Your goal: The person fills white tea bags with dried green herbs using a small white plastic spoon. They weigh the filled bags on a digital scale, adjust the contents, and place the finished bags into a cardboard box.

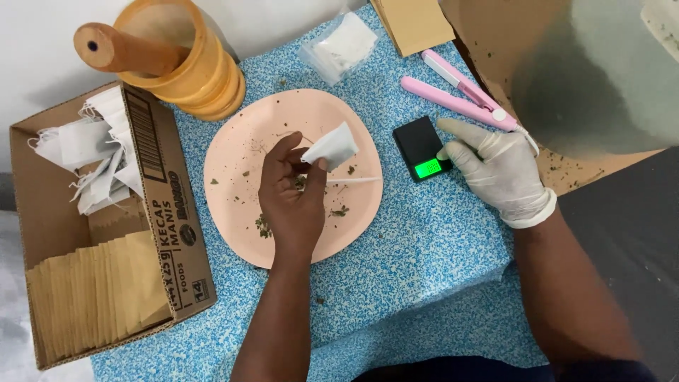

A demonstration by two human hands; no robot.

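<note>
White paper sachet (331, 146) pinched at your left hand (291, 198), fingertips closed on its lower corner so it hangs open side up, right above the pink plate (240, 141) — any crumbs fall back among the dried leaf bits (263, 226) under your palm. A thin white stick (353, 180) lies on the plate just past your thumb. Your gloved right hand (498, 173) holds nothing: fingers loosely spread, index resting at the edge of the small black scale (422, 147), its green display lit. Beyond that hand sits the pink sealer (460, 95), close by. Out past your left wrist, the cardboard box (166, 212) keeps spare sachets and brown envelopes; the wooden mortar and pestle (177, 60) stands behind it on the blue speckled surface (424, 247).
</note>
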